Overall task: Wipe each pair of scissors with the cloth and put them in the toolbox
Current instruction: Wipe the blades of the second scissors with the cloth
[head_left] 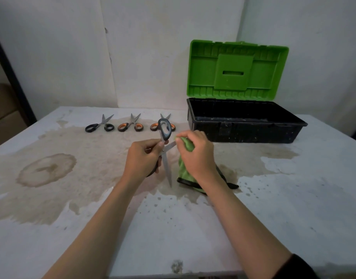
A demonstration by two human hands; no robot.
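My left hand grips a pair of grey-handled scissors, held above the table with the blades spread; one blade points down toward me. My right hand holds a green cloth with a black edge, bunched against the other blade. The cloth hangs down to the table. Three more pairs lie in a row at the back: a black-handled pair, an orange-and-black pair and another orange-and-black pair, partly hidden behind the held scissors. The toolbox stands open at the back right, its black tray showing nothing inside.
The toolbox's green lid stands upright against the white wall. The white table has brown stains across its left and middle. A dark post and a cardboard box stand beyond the table's left edge.
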